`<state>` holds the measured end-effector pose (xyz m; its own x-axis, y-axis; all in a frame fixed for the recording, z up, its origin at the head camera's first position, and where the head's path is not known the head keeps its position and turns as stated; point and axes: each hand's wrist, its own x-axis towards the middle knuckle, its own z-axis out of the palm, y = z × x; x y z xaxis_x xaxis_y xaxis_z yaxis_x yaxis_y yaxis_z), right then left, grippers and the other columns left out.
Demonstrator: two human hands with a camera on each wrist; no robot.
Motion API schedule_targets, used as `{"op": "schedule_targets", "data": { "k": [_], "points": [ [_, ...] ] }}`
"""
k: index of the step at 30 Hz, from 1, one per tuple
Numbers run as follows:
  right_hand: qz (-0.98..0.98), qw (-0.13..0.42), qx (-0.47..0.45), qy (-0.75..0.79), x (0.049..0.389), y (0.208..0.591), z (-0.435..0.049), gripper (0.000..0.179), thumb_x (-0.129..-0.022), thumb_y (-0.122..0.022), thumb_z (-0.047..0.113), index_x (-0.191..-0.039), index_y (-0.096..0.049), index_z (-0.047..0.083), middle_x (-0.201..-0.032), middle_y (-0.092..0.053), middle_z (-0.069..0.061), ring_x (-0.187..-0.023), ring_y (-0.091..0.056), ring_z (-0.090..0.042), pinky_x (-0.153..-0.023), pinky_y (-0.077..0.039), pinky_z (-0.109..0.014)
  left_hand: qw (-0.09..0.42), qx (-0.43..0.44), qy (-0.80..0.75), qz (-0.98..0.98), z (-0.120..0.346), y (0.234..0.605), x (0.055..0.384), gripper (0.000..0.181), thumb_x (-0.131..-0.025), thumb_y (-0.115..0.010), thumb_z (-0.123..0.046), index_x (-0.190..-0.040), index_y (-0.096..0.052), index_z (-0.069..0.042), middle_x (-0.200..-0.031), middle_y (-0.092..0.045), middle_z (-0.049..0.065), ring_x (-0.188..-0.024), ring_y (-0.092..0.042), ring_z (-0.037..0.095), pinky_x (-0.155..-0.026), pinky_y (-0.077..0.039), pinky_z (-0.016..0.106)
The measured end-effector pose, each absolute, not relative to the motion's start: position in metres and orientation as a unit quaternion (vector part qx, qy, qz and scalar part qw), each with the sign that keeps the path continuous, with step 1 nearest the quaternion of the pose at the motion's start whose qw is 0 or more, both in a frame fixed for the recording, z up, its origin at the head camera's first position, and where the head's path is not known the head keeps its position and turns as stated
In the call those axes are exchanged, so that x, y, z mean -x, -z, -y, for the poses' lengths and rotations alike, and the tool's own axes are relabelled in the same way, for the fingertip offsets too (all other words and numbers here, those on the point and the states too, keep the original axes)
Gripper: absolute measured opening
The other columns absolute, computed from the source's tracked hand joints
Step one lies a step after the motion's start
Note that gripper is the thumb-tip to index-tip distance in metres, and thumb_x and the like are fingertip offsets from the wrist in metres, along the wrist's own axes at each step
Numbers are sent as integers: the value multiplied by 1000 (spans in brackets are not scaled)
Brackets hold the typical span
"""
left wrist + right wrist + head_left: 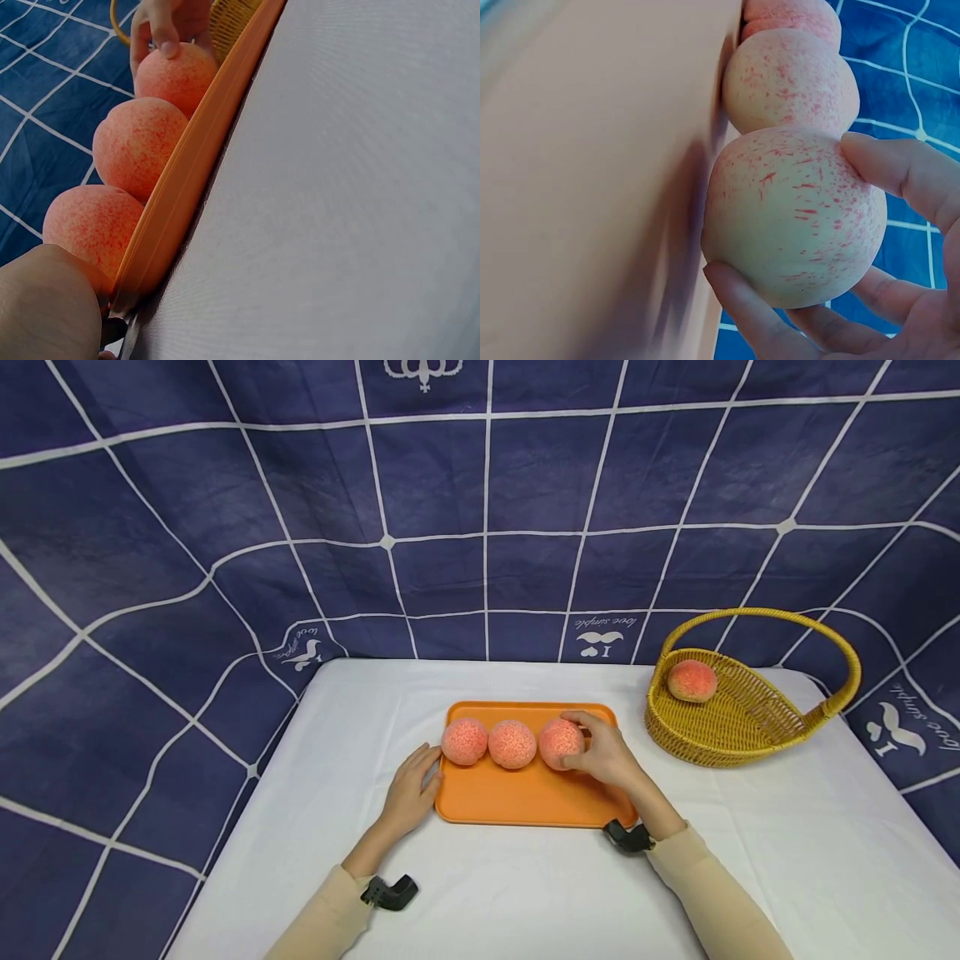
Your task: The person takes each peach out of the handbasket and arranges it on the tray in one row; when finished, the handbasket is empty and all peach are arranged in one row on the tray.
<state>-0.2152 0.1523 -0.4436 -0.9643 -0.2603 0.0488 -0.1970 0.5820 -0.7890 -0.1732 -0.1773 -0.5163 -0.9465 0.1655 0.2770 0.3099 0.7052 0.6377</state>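
Note:
Three pink-red peaches stand in a row along the far side of an orange tray (525, 797). My right hand (609, 756) grips the rightmost peach (559, 743), thumb on the near side and fingers round the far side. In the right wrist view this peach (795, 217) shows a pale, red-flecked side between thumb and fingers. Beside it are the middle peach (512, 745) and the left peach (464, 741). My left hand (408, 792) lies at the tray's left edge, fingers extended and fingertips close to the left peach.
A yellow wicker basket (720, 747) with a tall arched handle stands right of the tray, holding one peach (692, 681). White cloth (495, 893) covers the table. A dark blue gridded curtain (435, 577) hangs behind and at the sides.

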Motion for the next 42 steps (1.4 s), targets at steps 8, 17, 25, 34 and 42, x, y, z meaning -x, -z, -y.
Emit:
{"op": "schedule_targets", "data": {
  "k": [8, 17, 25, 34, 42],
  "points": [
    [-892, 36, 141, 427, 215, 447, -151, 69, -71, -80, 4, -135, -54, 2, -130, -60, -23, -116, -59, -41, -95, -52, -53, 104, 134, 360, 917, 177, 517, 174, 44, -96, -57, -11, -137, -53, 3, -142, -53, 19, -140, -40, 37, -116, -28, 58],
    [-897, 44, 142, 417, 214, 448, -152, 74, -71, -83, 7, -137, -52, 3, -135, -56, -21, -118, -57, -39, -99, -49, -54, 100, 133, 362, 917, 177, 517, 174, 44, -95, -57, -11, -137, -53, 3, -142, -53, 19, -140, -40, 37, -116, -28, 58],
    [-895, 40, 141, 422, 214, 449, -152, 74, -71, -82, 5, -138, -51, 3, -138, -52, -23, -121, -55, -41, -100, -49, -55, 98, 132, 360, 918, 178, 517, 175, 44, -96, -56, -12, -137, -53, 2, -143, -53, 19, -140, -39, 37, -117, -28, 58],
    [-895, 44, 144, 420, 214, 448, -153, 76, -72, -83, 7, -140, -49, 4, -140, -50, -23, -121, -55, -41, -101, -48, -55, 106, 138, 356, 918, 178, 519, 176, 43, -96, -56, -12, -137, -53, 2, -142, -54, 18, -140, -40, 37, -117, -28, 57],
    [-899, 60, 139, 411, 213, 440, -158, 80, -74, -83, 18, -143, -46, 7, -144, -48, -21, -125, -52, -41, -104, -44, -57, 112, 141, 353, 918, 178, 519, 176, 43, -96, -57, -11, -136, -53, 3, -141, -54, 19, -139, -41, 38, -116, -29, 57]
  ]
}}
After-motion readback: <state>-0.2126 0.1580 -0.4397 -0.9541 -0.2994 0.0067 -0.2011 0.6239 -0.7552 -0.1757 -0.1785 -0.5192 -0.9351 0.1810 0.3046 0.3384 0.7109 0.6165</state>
